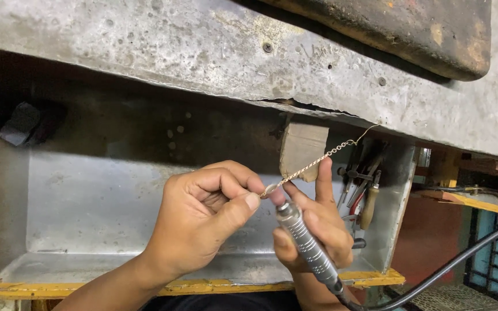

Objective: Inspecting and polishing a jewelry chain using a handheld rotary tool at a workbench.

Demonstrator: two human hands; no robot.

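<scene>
My left hand (203, 216) pinches the near end of a thin gold chain (318, 160) between thumb and forefinger. The chain runs up and to the right to the edge of the grey bench top (203, 52), passing in front of a small wooden peg (302, 151) fixed under that edge. My right hand (318, 222) grips a knurled metal rotary handpiece (306, 245) like a pen. Its tip touches the chain right at my left fingertips. A black cable (456, 262) leaves the handpiece's rear toward the lower right.
Below the bench hangs a sheet-metal tray (87, 201) with a yellow front rim (214, 284). Several hand tools (364, 190) stand in its right corner. A dark worn pad (410, 29) lies on the bench at top right. A dark lump (21, 122) sits at the tray's back left.
</scene>
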